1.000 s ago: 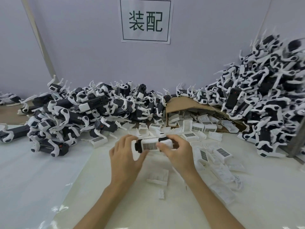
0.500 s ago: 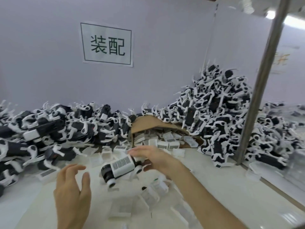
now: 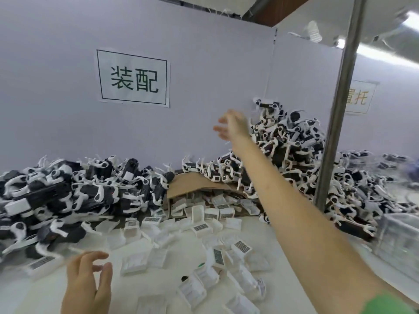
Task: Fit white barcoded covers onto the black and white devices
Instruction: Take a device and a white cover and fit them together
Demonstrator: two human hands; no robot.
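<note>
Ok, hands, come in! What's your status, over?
Left hand open, low over the table. Right hand open, empty, stretched toward the tall device pile. Loose barcoded covers scattered on the table, none picked. Metal pole stands beside the pile.

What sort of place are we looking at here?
Most likely a factory assembly bench: two big heaps of identical black and white devices, loose white barcoded covers spilling from a cardboard box, and a wall sign reading 装配, "assembly".

White table: barcoded covers scattered centre; left device heap; right device heap; cardboard behind.
</note>
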